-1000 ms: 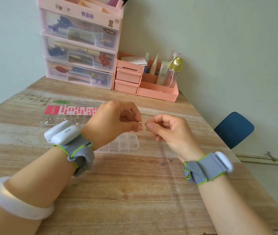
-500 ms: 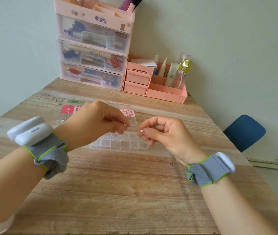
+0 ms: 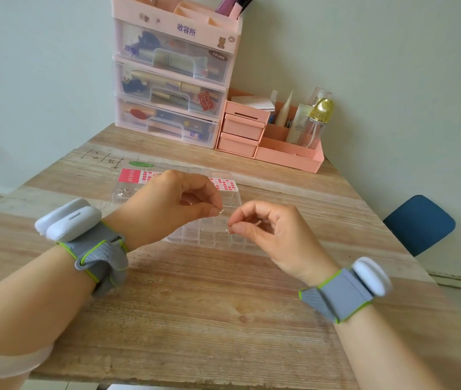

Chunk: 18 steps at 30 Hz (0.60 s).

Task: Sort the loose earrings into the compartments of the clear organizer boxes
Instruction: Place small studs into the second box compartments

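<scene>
Presently a tiny silvery earring piece (image 3: pixel 220 211) sits pinched between the thumb and forefinger tips of the left hand (image 3: pixel 173 205), and a second small piece (image 3: pixel 227 230) is pinched the same way by the right hand (image 3: pixel 274 235). Both are held in the air just apart from each other, above the clear organizer box (image 3: pixel 212 236) that lies near the middle of the desk (image 3: pixel 195 299). Behind it, toward the far edge, lies a second clear box with a red label (image 3: pixel 130 175), a few small metal items showing in its left compartments.

Each piece is too small to make out a long axis or which way it points; they show only as glints at the fingertips.

The likely trouble from here is a drop. Such slight pinches on such small metal could slip, and a piece falling on the wood might bounce out of sight or land in the wrong compartment. The compartments are small and clear, so misjudging which cell lies under the fingers seems easy too.

At the desk's far edge stand a pink drawer tower (image 3: pixel 173 80) and a pink cosmetics tray (image 3: pixel 288 156).
</scene>
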{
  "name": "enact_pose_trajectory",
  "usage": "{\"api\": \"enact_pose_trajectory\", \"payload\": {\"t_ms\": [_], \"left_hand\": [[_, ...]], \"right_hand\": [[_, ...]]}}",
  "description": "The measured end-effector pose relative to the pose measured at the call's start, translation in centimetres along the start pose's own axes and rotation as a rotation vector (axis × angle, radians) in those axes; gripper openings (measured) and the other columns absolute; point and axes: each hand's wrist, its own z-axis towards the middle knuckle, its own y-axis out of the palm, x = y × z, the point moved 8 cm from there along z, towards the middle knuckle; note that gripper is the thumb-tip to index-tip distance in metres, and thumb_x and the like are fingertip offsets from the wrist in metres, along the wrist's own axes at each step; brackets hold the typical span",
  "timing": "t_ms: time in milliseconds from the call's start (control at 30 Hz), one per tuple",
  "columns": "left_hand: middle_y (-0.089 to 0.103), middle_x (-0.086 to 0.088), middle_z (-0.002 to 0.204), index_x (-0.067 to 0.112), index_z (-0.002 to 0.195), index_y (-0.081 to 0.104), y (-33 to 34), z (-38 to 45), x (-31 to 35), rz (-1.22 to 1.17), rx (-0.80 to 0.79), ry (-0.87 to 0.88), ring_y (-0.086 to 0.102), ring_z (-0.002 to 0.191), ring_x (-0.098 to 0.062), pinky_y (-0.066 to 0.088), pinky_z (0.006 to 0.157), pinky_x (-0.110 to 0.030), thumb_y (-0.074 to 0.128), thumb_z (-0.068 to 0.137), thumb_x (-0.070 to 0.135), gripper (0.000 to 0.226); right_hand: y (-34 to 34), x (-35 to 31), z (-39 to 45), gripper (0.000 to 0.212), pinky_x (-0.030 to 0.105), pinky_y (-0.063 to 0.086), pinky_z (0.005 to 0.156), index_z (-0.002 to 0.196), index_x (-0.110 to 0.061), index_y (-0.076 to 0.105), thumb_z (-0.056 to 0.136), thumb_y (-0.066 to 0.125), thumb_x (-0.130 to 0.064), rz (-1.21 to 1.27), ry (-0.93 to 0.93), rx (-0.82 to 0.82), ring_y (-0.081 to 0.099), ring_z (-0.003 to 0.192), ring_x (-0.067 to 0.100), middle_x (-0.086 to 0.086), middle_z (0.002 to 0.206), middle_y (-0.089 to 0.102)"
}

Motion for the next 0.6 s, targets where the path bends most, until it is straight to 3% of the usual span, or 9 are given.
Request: {"api": "enact_pose_trajectory", "payload": {"t_ms": [67, 233, 400, 600], "left_hand": [[0.069, 0.008, 0.078, 0.022, 0.08, 0.067, 0.1, 0.03, -0.16, 0.021, -0.012, 0.002, 0.064, 0.076, -0.003, 0.05, 0.079, -0.021, 0.069, 0.077, 0.014, 0.008], [0.067, 0.011, 0.076, 0.025, 0.077, 0.066, 0.38, 0.05, -0.37, 0.071, -0.03, 0.01, 0.061, 0.078, -0.002, 0.049, 0.075, -0.017, 0.068, 0.078, 0.014, 0.011], [0.067, 0.012, 0.076, 0.026, 0.077, 0.065, 0.68, -0.02, -0.27, 0.106, -0.047, 0.03, 0.06, 0.078, 0.001, 0.045, 0.07, -0.009, 0.068, 0.079, 0.015, 0.011], [0.066, 0.012, 0.075, 0.026, 0.076, 0.065, 0.56, -0.06, 0.0, 0.109, -0.033, 0.052, 0.06, 0.08, 0.001, 0.045, 0.071, -0.009, 0.068, 0.079, 0.015, 0.012]], "right_hand": [[0.25, -0.38, -0.19, 0.006, 0.009, 0.036, 0.063, 0.082, -0.019, 0.067, 0.083, 0.067, -0.013, -0.142, -0.056, -0.003, 0.051, 0.066, -0.002, -0.013, 0.076, 0.058], [0.27, -0.27, -0.45, 0.004, 0.025, 0.042, 0.073, 0.083, -0.023, 0.068, 0.081, 0.066, -0.026, -0.387, -0.173, 0.068, 0.048, 0.083, 0.007, -0.012, 0.086, 0.05], [0.14, -0.84, -0.34, 0.004, 0.022, 0.039, 0.068, 0.082, -0.021, 0.063, 0.08, 0.067, -0.022, -0.516, -0.249, 0.135, 0.042, 0.076, 0.002, -0.014, 0.084, 0.049], [-0.24, -0.43, -0.1, 0.02, 0.022, 0.038, 0.067, 0.083, -0.026, 0.051, 0.078, 0.07, -0.024, -0.522, -0.181, 0.143, 0.046, 0.075, 0.006, -0.018, 0.082, 0.048]]}}
